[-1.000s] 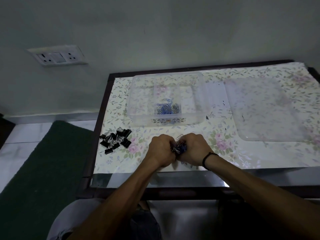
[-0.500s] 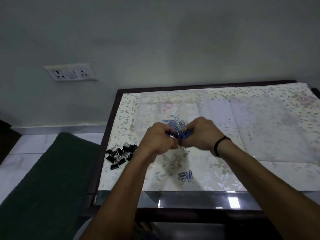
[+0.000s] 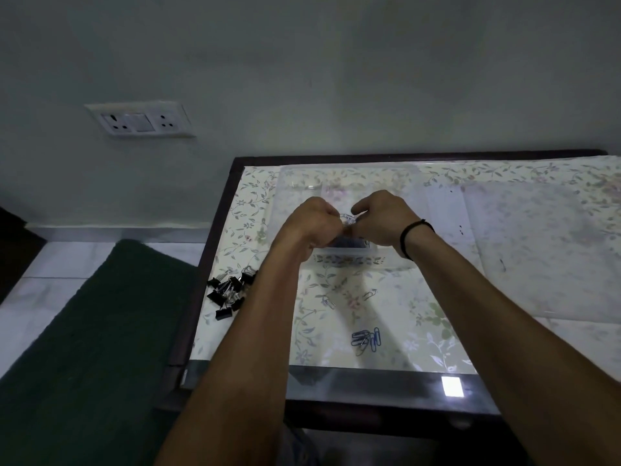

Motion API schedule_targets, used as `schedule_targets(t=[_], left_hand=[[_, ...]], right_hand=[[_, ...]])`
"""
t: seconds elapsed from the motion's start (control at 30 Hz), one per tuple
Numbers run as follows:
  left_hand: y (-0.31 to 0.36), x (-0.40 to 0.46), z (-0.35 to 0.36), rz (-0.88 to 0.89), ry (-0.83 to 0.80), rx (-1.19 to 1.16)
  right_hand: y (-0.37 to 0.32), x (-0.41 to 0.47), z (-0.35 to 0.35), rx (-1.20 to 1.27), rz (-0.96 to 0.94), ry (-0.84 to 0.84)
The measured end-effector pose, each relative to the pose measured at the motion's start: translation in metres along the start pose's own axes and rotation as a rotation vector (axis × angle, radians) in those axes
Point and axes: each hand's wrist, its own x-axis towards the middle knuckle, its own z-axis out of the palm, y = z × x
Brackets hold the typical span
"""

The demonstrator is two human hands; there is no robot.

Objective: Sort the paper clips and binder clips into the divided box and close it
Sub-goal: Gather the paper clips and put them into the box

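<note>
Head view, items as I log them. Left hand (image 3: 311, 225): fingers curled, pinching a few paper clips (image 3: 347, 218). Right hand (image 3: 381, 218): fingers curled round the same small bunch, black band on the wrist. Both held over the clear divided box (image 3: 292, 183), which sits open at the table's far edge, blue clips inside beneath the hands. Lid (image 3: 537, 250): flat, right of the box. Loose blue clips (image 3: 367, 339): near front edge. Black binder clips (image 3: 228, 292): heap at left edge of table (image 3: 386, 385). Wall socket (image 3: 139, 121): upper left.

2 hands (image 3: 349, 223), 1 box (image 3: 349, 183) — 1 lid (image 3: 524, 250).
</note>
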Motion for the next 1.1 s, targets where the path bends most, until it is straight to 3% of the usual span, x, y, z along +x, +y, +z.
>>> schedule_targets(t=[0.2, 0.4, 0.53, 0.77, 0.87, 1.0, 1.1], left_hand=[[-0.001, -0.011, -0.002, 0.078, 0.047, 0.053], [-0.006, -0.027, 0.004, 0.283, 0.258, 0.172], [-0.007, -0.040, 0.014, 0.353, 0.320, 0.215], [-0.028, -0.071, 0.035, 0.390, 0.276, 0.329], [-0.055, -0.088, 0.044, 0.329, 0.239, 0.434], [-0.081, -0.104, 0.041, 0.192, 0.062, 0.548], [-0.085, -0.103, 0.039, 0.182, 0.033, 0.582]], right_hand=[[0.001, -0.009, 0.010, -0.074, -0.081, -0.020], [0.001, -0.035, 0.021, -0.106, -0.219, 0.166], [0.006, -0.053, 0.017, -0.145, -0.255, 0.180], [0.035, -0.089, 0.011, -0.161, -0.129, 0.070], [0.056, -0.113, 0.018, -0.198, -0.081, 0.017], [0.071, -0.125, 0.024, -0.337, -0.065, -0.064], [0.074, -0.123, 0.027, -0.414, -0.051, -0.129]])
